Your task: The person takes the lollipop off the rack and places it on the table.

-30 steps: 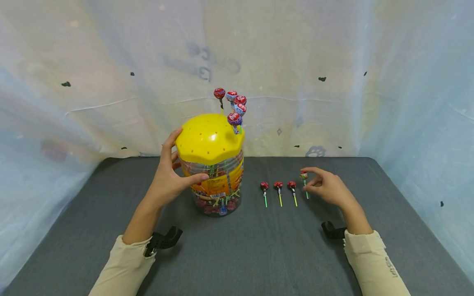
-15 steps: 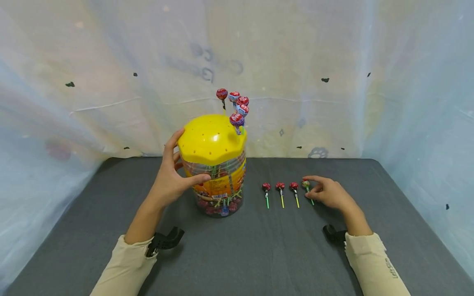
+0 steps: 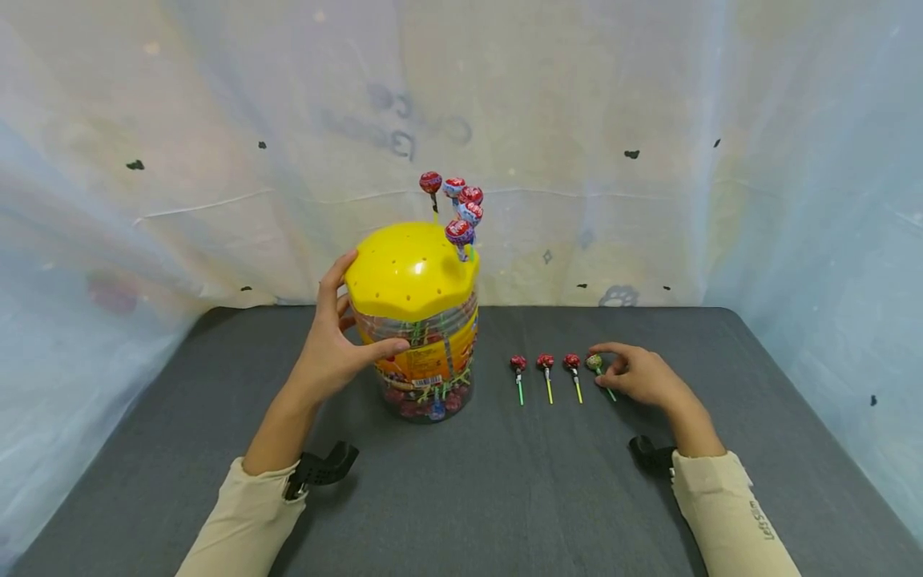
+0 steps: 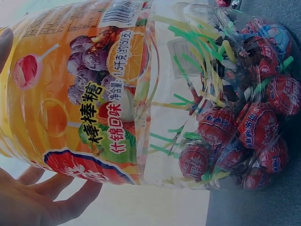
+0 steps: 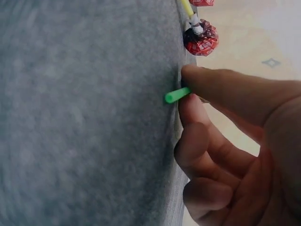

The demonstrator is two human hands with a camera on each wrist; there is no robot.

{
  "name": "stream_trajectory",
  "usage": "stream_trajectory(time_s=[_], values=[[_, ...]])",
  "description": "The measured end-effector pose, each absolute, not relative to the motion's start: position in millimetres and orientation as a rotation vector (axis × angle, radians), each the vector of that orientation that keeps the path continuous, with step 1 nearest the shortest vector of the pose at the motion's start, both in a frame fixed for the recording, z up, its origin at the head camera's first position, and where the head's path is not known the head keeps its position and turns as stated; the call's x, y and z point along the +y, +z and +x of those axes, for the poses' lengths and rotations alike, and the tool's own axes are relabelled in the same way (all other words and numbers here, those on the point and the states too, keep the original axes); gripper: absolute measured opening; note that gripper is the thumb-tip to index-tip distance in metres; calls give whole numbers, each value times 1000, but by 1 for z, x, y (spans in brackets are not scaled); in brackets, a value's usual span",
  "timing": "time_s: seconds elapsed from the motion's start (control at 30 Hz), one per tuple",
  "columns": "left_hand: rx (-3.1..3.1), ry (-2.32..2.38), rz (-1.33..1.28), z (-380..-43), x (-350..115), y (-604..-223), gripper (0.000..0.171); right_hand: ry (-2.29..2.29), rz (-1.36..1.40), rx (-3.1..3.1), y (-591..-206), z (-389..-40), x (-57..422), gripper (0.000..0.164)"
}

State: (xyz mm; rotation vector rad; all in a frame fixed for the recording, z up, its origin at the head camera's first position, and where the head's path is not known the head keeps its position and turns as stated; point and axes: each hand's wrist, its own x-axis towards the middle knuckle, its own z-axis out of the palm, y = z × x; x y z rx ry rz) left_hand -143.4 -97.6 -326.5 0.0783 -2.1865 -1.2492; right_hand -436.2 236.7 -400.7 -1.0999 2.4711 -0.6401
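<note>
A clear plastic candy jar (image 3: 425,353) with a yellow lid (image 3: 411,272) and orange label stands on the table, wrapped lollipops inside. My left hand (image 3: 328,349) grips its left side, thumb across the front and fingers around the lid's edge and back. The right hand (image 3: 642,377) pinches a green-wrapped lollipop (image 3: 594,363) at the table; in the right wrist view its green stick (image 5: 175,96) pokes out between thumb and fingers. To the left of that hand lie three red lollipops (image 3: 546,362) in a row, sticks toward me.
Several lollipops (image 3: 459,232) stand upright at the right rear of the lid, which has small holes. A grey cloth covers the table (image 3: 490,497). Behind it hangs a pale patterned sheet (image 3: 548,120).
My right hand has come slightly down and toward me, and the green lollipop has turned from nearly straight to slanted. The left hand keeps its grip on the jar.
</note>
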Motion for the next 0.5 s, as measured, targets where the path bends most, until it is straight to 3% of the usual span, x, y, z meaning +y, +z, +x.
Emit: stream_trajectory(time_s=[0.5], values=[[-2189, -1214, 62, -144, -98, -327, 114, -644, -1042, 2527, -401, -436, 236, 53]])
